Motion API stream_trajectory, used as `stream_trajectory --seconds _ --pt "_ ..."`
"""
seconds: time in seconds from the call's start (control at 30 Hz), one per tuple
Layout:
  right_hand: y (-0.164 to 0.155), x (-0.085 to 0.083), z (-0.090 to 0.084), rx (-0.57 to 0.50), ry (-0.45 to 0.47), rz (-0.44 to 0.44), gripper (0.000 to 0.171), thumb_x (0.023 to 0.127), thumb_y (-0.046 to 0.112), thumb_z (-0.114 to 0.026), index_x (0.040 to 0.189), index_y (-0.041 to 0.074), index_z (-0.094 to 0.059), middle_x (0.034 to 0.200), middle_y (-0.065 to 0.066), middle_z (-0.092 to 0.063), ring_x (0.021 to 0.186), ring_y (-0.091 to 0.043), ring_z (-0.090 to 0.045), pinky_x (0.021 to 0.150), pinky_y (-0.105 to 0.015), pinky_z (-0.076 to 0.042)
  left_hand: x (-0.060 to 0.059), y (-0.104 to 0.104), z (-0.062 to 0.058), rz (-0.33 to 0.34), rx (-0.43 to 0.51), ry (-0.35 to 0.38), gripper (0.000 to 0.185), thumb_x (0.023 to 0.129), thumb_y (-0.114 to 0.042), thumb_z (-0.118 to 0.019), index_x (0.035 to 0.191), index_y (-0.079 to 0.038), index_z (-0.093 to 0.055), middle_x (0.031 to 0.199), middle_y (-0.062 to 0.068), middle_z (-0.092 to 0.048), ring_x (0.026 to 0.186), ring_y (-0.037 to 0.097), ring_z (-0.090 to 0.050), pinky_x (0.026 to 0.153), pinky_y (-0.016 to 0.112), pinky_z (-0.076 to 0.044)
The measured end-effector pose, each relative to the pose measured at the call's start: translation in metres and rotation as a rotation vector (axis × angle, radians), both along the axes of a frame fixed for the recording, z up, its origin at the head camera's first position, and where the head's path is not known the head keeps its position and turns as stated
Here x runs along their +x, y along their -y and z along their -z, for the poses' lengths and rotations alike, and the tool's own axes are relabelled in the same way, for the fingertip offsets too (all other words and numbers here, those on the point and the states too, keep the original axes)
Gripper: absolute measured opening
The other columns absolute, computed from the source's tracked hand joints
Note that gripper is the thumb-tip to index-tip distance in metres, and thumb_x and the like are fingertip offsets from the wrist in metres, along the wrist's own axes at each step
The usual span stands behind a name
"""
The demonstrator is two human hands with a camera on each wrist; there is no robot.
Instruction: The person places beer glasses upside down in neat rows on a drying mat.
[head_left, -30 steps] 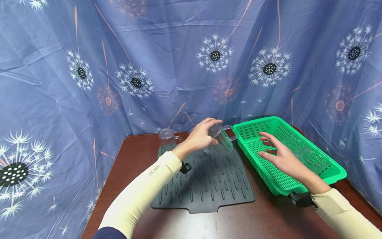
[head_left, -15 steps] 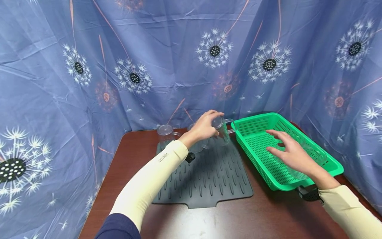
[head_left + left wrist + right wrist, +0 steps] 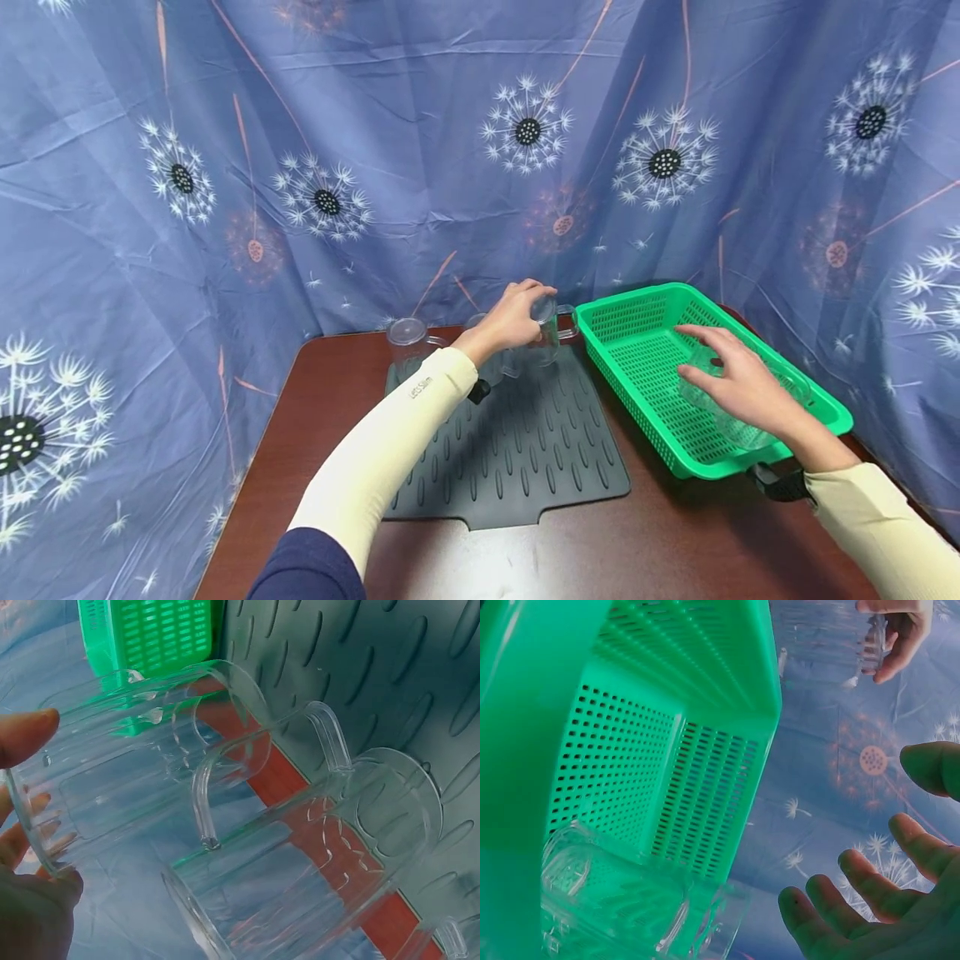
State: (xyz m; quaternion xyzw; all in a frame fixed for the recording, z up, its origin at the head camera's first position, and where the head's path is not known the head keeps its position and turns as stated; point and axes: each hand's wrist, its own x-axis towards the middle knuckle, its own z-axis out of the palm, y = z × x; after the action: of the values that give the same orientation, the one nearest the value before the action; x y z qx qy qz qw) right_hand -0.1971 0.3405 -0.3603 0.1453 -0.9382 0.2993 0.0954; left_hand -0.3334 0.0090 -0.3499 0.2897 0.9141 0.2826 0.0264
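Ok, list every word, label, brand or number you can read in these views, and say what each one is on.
"Let's Slim", as best it reads: small grey print on the cream sleeve of the left arm, near the wrist, head view; small and slanted, so the spelling is not certain.
No lettering shows on the clear mugs, the green basket, the grey mat or the curtain.

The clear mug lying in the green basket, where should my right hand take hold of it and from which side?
Judging by its pose, grip the clear mug round its ribbed body from above. It lies on its side in the green basket, directly under your right hand, whose fingers are spread. The basket walls block a sideways approach, and its handle isn't clearly visible.
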Motion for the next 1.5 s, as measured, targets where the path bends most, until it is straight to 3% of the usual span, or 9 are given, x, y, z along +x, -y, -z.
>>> stream_trajectory --seconds 0.1,0.23,0.47,0.57,0.83,0.97,1.13,1.27,1.5 --pt "-0.004 0.001 0.0 -0.005 -0.001 0.001 0.061 0.099 0.027 -0.066 0.154 0.019 -0.041 0.15 -0.017 -0.043 0.128 -0.037 -0.045 0.092 -0.052 -0.041 -0.003 -0.003 0.004 0.007 -0.034 -0.008 0.074 0.081 0.002 -0.065 0.15 -0.021 -0.048 0.152 0.0 -0.043 0.134 0.026 -0.038 0.087 0.039 -0.042" --pt "-0.01 0.003 -0.001 -0.019 -0.016 0.019 0.058 0.1 0.028 -0.065 0.153 0.018 -0.042 0.151 -0.015 -0.043 0.126 -0.033 -0.045 0.093 -0.041 -0.041 -0.007 -0.008 0.005 0.014 -0.085 -0.018 0.078 0.079 0.003 -0.068 0.151 -0.02 -0.048 0.154 -0.001 -0.044 0.139 0.025 -0.04 0.108 0.039 -0.038" --pt "-0.019 0.006 -0.004 -0.073 -0.124 0.106 0.05 0.098 0.021 -0.066 0.146 0.019 -0.052 0.141 -0.009 -0.053 0.117 0.0 -0.043 0.086 -0.012 -0.038 -0.007 -0.018 0.006 0.012 -0.176 -0.016 0.077 0.081 0.002 -0.062 0.152 -0.022 -0.046 0.157 -0.003 -0.041 0.141 0.025 -0.039 0.071 0.038 -0.043" --pt "-0.023 0.006 -0.003 -0.069 -0.137 0.125 0.049 0.098 0.02 -0.066 0.145 0.017 -0.054 0.139 -0.011 -0.054 0.113 0.01 -0.039 0.085 -0.009 -0.036 -0.007 -0.02 0.008 0.017 -0.216 -0.011 0.07 0.086 -0.001 -0.062 0.151 -0.022 -0.047 0.156 -0.002 -0.041 0.145 0.024 -0.036 0.075 0.036 -0.042" --pt "-0.034 0.003 0.0 -0.035 -0.124 0.138 0.05 0.098 0.02 -0.066 0.145 0.012 -0.052 0.14 -0.016 -0.052 0.117 -0.027 -0.047 0.085 -0.014 -0.036 -0.006 -0.022 0.01 0.037 -0.196 0.05 0.068 0.086 0.001 -0.063 0.148 -0.022 -0.051 0.146 0.003 -0.043 0.119 0.022 -0.047 0.073 0.037 -0.041" --pt "-0.041 0.002 0.003 -0.016 -0.093 0.146 0.052 0.099 0.023 -0.065 0.147 0.013 -0.05 0.143 -0.018 -0.049 0.12 -0.034 -0.047 0.087 -0.021 -0.035 -0.007 -0.023 0.013 0.03 -0.204 0.039 0.066 0.086 0.0 -0.062 0.147 -0.022 -0.052 0.147 0.004 -0.045 0.129 0.024 -0.045 0.076 0.037 -0.04" --pt "-0.052 0.005 0.007 0.018 -0.08 0.156 0.052 0.1 0.021 -0.063 0.148 0.008 -0.048 0.144 -0.025 -0.046 0.121 -0.044 -0.045 0.088 -0.047 -0.038 -0.009 -0.027 0.014 0.015 -0.242 0.022 0.065 0.086 -0.001 -0.059 0.146 -0.026 -0.054 0.155 0.0 -0.042 0.14 0.026 -0.037 0.079 0.039 -0.039" --pt "-0.061 0.005 0.009 0.043 -0.096 0.178 0.05 0.098 0.018 -0.064 0.145 0.005 -0.05 0.143 -0.03 -0.045 0.122 -0.052 -0.042 0.088 -0.062 -0.033 -0.009 -0.03 0.014 0.016 -0.266 0.013 0.064 0.087 -0.003 -0.059 0.146 -0.028 -0.053 0.157 -0.002 -0.042 0.133 0.024 -0.039 0.077 0.038 -0.038" --pt "-0.066 0.0 0.018 0.143 -0.091 0.144 0.053 0.094 0.014 -0.069 0.141 0.0 -0.05 0.141 -0.036 -0.043 0.125 -0.063 -0.034 0.095 -0.071 -0.026 -0.008 -0.025 0.013 0.022 -0.229 0.043 0.061 0.091 0.002 -0.055 0.146 -0.024 -0.053 0.152 0.0 -0.046 0.113 0.022 -0.038 0.07 0.034 -0.038"
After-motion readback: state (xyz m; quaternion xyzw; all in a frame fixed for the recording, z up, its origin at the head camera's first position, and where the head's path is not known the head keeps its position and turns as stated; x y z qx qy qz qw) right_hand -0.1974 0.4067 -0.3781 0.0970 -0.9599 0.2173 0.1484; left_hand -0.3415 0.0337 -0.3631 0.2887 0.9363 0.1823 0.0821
